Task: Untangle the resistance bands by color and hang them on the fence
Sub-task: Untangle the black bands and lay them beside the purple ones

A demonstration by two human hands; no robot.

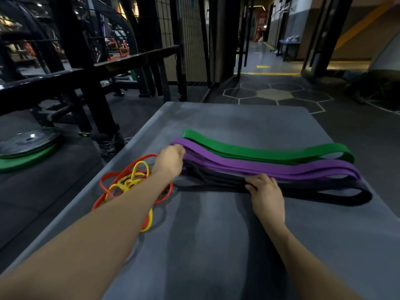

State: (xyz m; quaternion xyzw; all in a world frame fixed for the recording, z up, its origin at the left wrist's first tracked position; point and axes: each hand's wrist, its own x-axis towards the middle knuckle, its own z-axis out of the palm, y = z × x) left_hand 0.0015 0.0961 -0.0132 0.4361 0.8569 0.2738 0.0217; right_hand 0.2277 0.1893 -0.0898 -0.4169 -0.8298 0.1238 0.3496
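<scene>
Wide green bands (255,151), purple bands (270,166) and black bands (320,189) lie side by side in long flat loops across a grey mat (216,245). My left hand (171,160) grips the left end of the purple bands, fingers curled round them. My right hand (267,194) holds the black bands near their middle, fingers bent over their edge. Thin red bands (104,182) and yellow bands (129,180) sit tangled together on the mat's left side, partly hidden under my left forearm.
A black wire-mesh fence (186,40) stands beyond the mat's far left corner. A black steel rack (86,83) and stacked weight plates (26,148) are on the left floor. Hexagon-patterned floor and a corridor (266,61) lie ahead and to the right.
</scene>
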